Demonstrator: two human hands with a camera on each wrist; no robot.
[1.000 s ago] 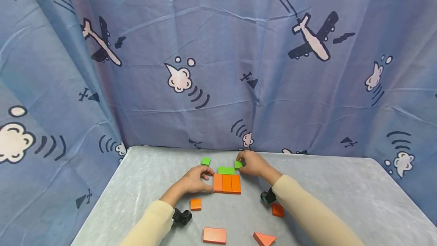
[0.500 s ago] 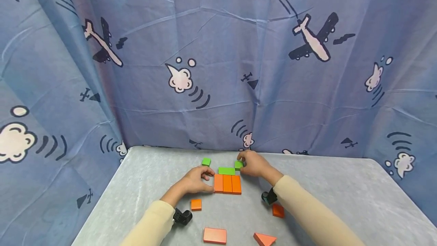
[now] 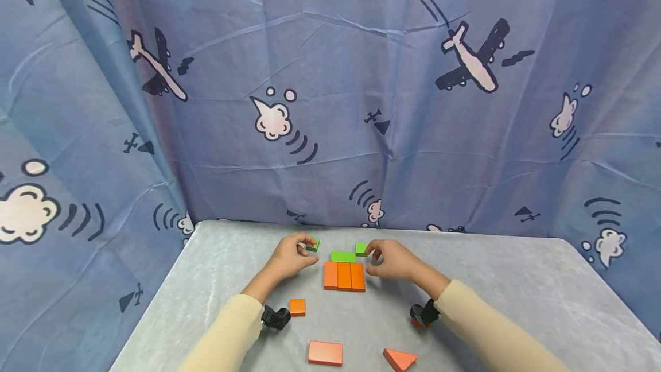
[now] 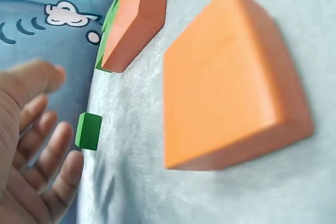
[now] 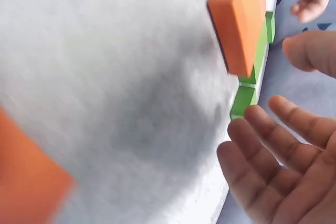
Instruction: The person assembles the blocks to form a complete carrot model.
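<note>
Now left hand (image 3: pixel 289 258), fingers loosely spread, nearly touches small green cube (image 3: pixel 312 244); right hand (image 3: pixel 392 260) open, empty beside second green cube (image 3: pixel 361 248), flanking orange block row (image 3: pixel 343 276).

Head camera looks forward and down over the tabletop (image 3: pixel 516 280) toward its far edge; both wrist cameras skim the surface close up, sharing the orange slab row (image 3: pixel 343 276) (image 4: pixel 134 22) (image 5: pixel 239 17).
</note>
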